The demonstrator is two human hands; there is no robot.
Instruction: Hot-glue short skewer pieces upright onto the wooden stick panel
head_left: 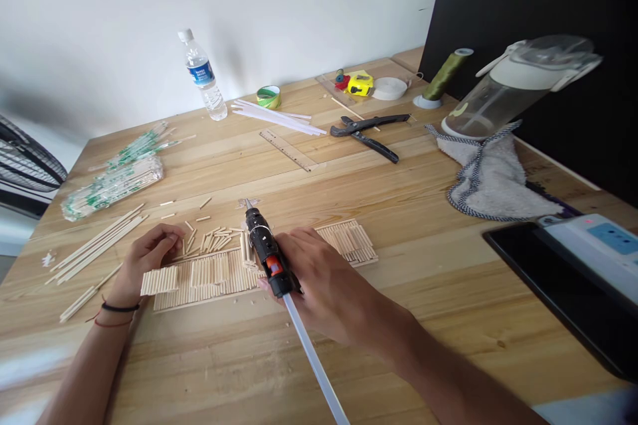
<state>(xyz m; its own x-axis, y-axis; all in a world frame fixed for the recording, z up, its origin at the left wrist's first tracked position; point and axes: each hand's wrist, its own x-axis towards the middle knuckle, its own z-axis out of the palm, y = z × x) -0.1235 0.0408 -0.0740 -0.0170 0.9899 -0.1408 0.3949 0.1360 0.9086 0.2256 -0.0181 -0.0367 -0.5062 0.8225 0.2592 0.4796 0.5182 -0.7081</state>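
My right hand (pixel 319 272) is wrapped round a black hot glue gun (pixel 260 239), its nozzle aimed away from me and down towards the tabletop. From the gun's back end a long translucent glue stick (pixel 314 358) reaches towards me. Under the gun lies a long panel of short wooden sticks (pixel 214 285) set side by side, with smaller stick rows on top; the gun and my right hand hide its middle. My left hand (pixel 152 252) is at the panel's left end, thumb and fingers pinched together; whatever is between them is hidden. Loose cut sticks (pixel 216 239) lie just beyond the panel.
Long sticks (pixel 100 246) and bagged sticks (pixel 117 186) lie left. Farther back are a water bottle (pixel 203 76), spare glue sticks (pixel 279 116), a ruler (pixel 288 150), black cutters (pixel 369 133) and a yellow tape measure (pixel 359 84). A cup (pixel 513 89), a cloth (pixel 491 179) and a black tray (pixel 558 299) stand right.
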